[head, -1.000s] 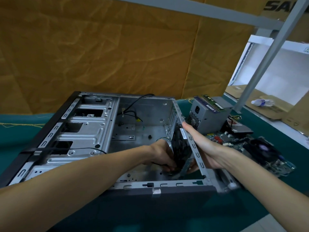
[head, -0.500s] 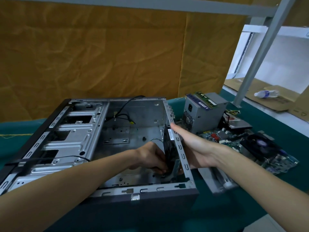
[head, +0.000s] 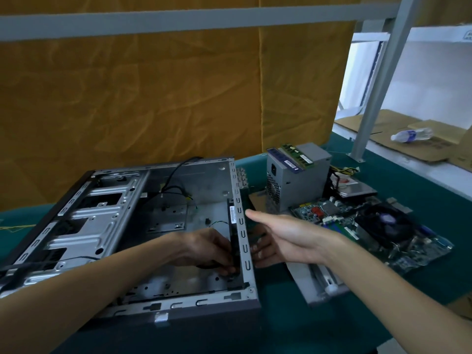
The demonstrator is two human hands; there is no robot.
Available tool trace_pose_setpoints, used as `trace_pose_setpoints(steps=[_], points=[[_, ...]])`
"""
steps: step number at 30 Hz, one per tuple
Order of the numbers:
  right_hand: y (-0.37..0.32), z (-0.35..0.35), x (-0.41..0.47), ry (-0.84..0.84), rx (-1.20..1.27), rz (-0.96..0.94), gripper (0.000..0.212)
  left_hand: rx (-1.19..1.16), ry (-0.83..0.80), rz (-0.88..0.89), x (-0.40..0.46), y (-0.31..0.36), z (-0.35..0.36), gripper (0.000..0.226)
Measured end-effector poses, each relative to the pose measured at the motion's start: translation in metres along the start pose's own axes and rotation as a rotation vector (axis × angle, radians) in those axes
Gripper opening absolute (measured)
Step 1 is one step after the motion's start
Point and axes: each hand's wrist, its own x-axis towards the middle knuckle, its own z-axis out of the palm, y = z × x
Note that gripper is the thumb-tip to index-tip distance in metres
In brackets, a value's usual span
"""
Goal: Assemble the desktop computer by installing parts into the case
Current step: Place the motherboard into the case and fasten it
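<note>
Ochre fabric backdrop (head: 158,103) hangs creased behind the bench; grey metal crossbar (head: 178,20) runs across it near the top; slanted grey post (head: 378,80) stands at right, its foot on the teal table cover (head: 421,200); beyond it, flattened cardboard (head: 398,141) lies on a white ledge, with a clear plastic bottle (head: 411,135) lying on its side on it

Silver-grey computer case (head: 107,218) with dark trim, on a teal table cover (head: 421,190); grey power supply (head: 298,180); green motherboard (head: 362,226); mustard-yellow backdrop (head: 153,98).
</note>
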Motion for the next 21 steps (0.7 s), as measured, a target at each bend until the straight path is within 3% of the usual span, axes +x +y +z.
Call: trace_pose_setpoints(steps=[4,10,15,17,21], points=[[0.011,-0.006,0.007,0.063,-0.026,-0.059,0.048,0.014,0.023,-0.042,-0.001,0.007,0.001,0.020],[0.022,-0.008,0.012,0.064,-0.163,-0.164,0.055,-0.111,-0.080,-0.150,-0.008,0.016,-0.001,0.048],[0.026,-0.016,0.009,-0.019,-0.181,-0.196,0.034,-0.093,0.073,-0.164,-0.008,0.018,0.009,0.024],[0.028,-0.016,0.008,-0.067,-0.162,-0.196,0.025,-0.026,0.166,-0.157,-0.008,0.020,0.013,0.024],[0.022,-0.010,0.011,-0.113,-0.122,-0.191,0.027,0.082,0.247,-0.134,-0.013,0.023,0.011,0.031]])
